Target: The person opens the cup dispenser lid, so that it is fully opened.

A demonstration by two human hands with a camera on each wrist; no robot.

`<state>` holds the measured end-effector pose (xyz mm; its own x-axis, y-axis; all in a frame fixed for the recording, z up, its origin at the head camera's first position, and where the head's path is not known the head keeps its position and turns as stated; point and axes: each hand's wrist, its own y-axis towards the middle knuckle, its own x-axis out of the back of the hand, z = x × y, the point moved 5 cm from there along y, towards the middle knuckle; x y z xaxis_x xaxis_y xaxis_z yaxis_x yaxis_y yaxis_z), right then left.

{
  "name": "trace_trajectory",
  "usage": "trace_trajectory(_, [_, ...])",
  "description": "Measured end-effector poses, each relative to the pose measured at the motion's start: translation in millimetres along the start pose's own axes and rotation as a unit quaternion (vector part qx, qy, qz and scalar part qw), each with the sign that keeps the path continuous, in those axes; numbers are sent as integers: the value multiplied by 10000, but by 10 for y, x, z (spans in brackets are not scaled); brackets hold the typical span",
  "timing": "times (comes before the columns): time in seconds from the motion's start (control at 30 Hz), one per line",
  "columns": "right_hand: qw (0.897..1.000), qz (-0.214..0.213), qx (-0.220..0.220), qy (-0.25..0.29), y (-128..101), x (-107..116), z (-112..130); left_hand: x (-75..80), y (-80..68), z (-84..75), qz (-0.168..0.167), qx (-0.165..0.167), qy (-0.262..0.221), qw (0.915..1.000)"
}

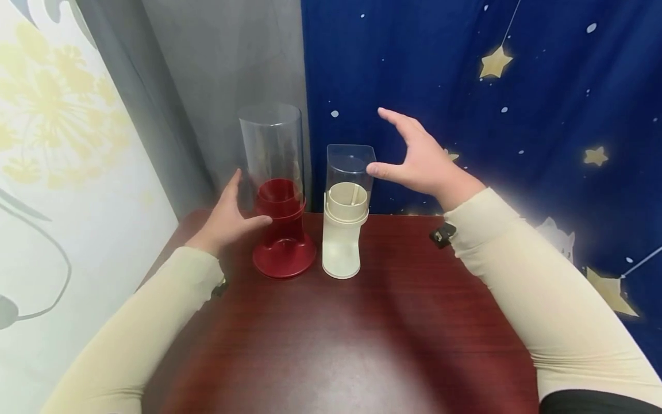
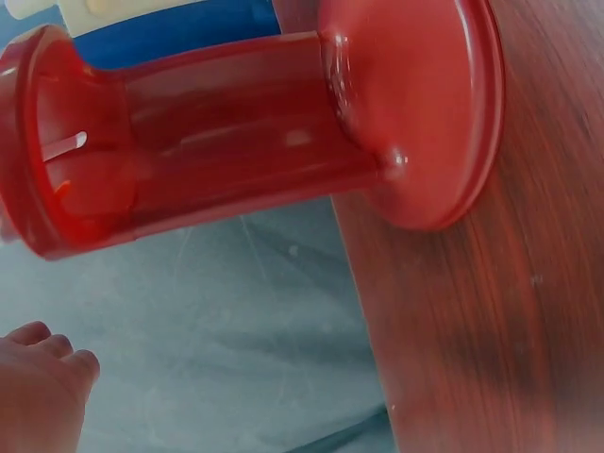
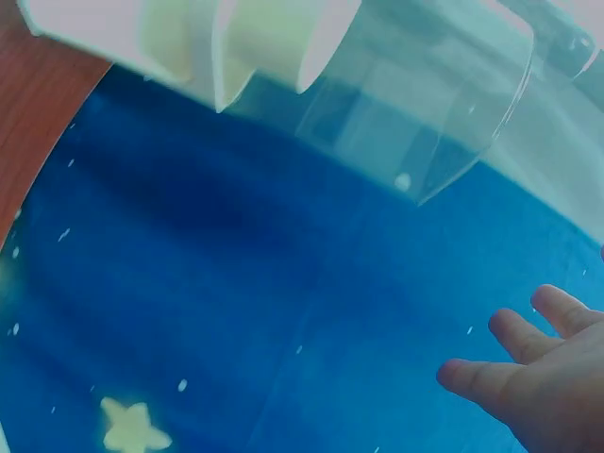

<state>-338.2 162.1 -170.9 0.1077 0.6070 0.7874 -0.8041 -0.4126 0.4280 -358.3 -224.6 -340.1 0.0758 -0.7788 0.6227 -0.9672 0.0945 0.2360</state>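
Note:
A red stand (image 1: 284, 259) with a round base carries a tall clear cylinder (image 1: 270, 146) and stands on the table's far side. To its right is a cream stand (image 1: 341, 250), topped by a shorter clear square-sided container (image 1: 351, 156). My left hand (image 1: 223, 221) is spread at the left of the red stand, its thumb in front of it in the head view. Apart from the stand lie its fingers (image 2: 57, 344) in the left wrist view. Beside the clear container, my right hand (image 1: 425, 164) is raised and holds nothing; whether its thumb touches the rim I cannot tell.
Both stands rest near the far edge of a dark red wooden table (image 1: 331, 333). Behind them hang a grey curtain (image 1: 233, 52) and a blue curtain (image 1: 414, 52) with stars. A white patterned surface (image 1: 62, 172) borders the left side.

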Motion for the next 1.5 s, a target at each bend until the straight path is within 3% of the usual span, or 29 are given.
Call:
trace_trajectory(0.37, [9992,109,-146,367,236,-203,324,-284,93,-4,-23,6,-960,9954])
trace_trajectory(0.53, [9989,131,-156,432,340,-289,437,-311,22,-171,-27,-49,-1401,9901])
trace_trajectory(0.6, [9989,126,-153,421,388,-326,463,-303,-20,-266,-47,-39,-1489,9888])
trace_trajectory(0.83, [9984,132,-329,452,567,-452,541,-372,9,-242,-165,-117,-1568,9874])
trace_trajectory(0.97, [9976,162,-415,534,657,-534,578,-373,-15,-316,-198,-263,-1668,9854])
trace_trajectory(1.07, [9963,220,-533,636,707,-604,602,-400,21,-259,-257,-295,-1701,9846])
trace_trajectory(1.3, [9925,362,-841,812,812,-780,694,-463,116,42,-522,-169,-1462,9877])
trace_trajectory(1.5, [9885,420,-934,1116,901,-907,825,-463,138,119,-632,-39,-1306,9894])
